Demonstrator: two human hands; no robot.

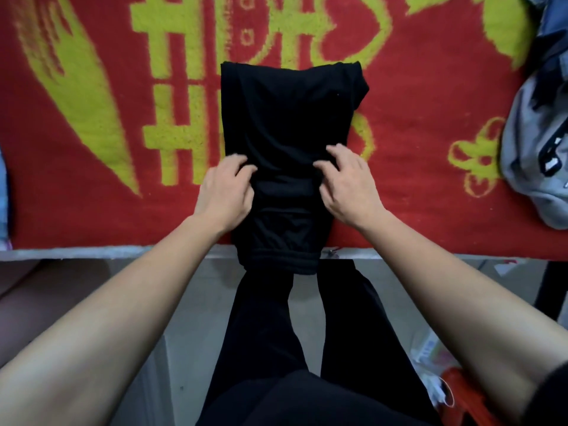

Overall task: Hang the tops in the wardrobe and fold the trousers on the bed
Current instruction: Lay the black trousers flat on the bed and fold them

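Head view looks down on the bed [430,186], which is covered by a red and yellow blanket. Black trousers [285,118] lie lengthwise at its middle as a narrow strip. Their near end, with a gathered band, hangs just over the near edge of the bed. The left grip [226,192] has its fingers curled round the strip's left edge. The right grip [349,184] pinches the cloth at the right edge with its fingers bent. Both hold the trousers about mid-length, where a ridge of cloth is raised. A grey bag [534,149] lies at the far right. The step in hand looks like the trouser fold, part done. The next move probably calls for carrying the held cloth over with both sides level, then pressing it flat.
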